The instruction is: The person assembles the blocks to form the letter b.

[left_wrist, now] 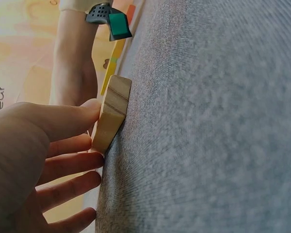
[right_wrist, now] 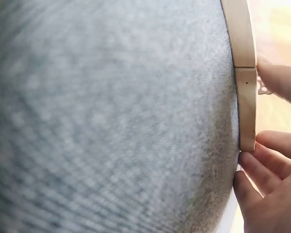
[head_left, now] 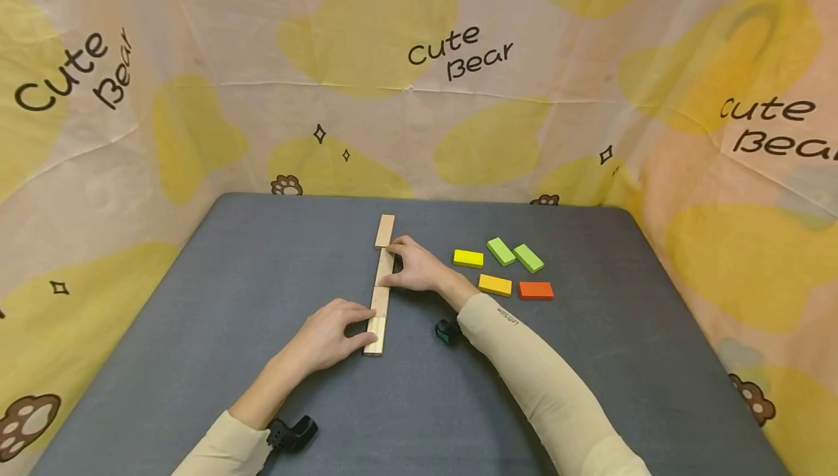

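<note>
Several plain wooden blocks lie end to end in a line running away from me. My left hand [head_left: 330, 334] pinches the nearest wooden block [head_left: 374, 343], thumb on it and index finger near its far end; the left wrist view shows that block [left_wrist: 114, 104] close up. Farther along, my right hand [head_left: 419, 265] holds another wooden block [head_left: 385, 266] between thumb and index finger, one near each end. In the right wrist view this block [right_wrist: 246, 107] meets its neighbour [right_wrist: 240, 34] at a thin seam. The farthest wooden block [head_left: 385, 231] lies just beyond the right fingertips.
Right of the line lie a yellow block [head_left: 468, 258], two green blocks [head_left: 500, 251] [head_left: 529, 258], an orange-yellow block [head_left: 495, 285] and a red-orange block [head_left: 536, 291]. All are on the grey table [head_left: 262, 265]. A patterned cloth [head_left: 366, 32] hangs around its back and sides.
</note>
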A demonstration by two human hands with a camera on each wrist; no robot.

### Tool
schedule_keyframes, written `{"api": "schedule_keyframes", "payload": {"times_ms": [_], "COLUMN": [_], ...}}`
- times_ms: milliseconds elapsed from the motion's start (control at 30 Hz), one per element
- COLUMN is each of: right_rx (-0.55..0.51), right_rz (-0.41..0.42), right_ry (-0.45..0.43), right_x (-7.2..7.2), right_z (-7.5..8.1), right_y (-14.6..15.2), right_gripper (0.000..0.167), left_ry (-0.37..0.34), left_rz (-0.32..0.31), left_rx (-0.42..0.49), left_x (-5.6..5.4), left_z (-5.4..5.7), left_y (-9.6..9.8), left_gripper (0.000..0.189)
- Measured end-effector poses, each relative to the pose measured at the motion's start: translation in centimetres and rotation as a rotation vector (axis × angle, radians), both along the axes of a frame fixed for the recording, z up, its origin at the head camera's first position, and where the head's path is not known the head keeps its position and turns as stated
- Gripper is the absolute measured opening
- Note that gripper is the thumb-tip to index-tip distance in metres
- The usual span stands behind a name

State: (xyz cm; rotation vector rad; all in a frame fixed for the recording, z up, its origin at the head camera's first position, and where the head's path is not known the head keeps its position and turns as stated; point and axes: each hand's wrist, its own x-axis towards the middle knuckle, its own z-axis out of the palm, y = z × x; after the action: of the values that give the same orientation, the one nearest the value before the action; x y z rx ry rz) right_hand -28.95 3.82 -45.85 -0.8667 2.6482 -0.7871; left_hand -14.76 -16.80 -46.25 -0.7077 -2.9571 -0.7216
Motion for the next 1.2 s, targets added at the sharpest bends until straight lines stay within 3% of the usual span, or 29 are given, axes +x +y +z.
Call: {"api": "schedule_keyframes", "payload": {"times_ms": [500, 800, 1200], "right_rx": [0.027, 0.021, 0.039], "right_rz": [0.004, 0.015, 0.005], "right_ry": [0.01, 0.014, 0.021], "right_x": [0.06, -0.14, 0.26], "right_z": [-0.05, 0.08, 0.28], "right_y": [-0.05, 0.06, 0.16], "right_gripper": [0.078, 0.078, 0.074], "left_ry": [-0.005, 0.03, 0.002], "left_rz": [0.006, -0.005, -0.001], "left_rx": [-0.008, 0.0, -0.01], "left_x": [0.08, -0.08, -0.1], "left_z": [0.04, 0.17, -0.09], "left_y": [0.05, 0.02, 0.01], "left_gripper": [0.042, 0.04, 0.041]}}
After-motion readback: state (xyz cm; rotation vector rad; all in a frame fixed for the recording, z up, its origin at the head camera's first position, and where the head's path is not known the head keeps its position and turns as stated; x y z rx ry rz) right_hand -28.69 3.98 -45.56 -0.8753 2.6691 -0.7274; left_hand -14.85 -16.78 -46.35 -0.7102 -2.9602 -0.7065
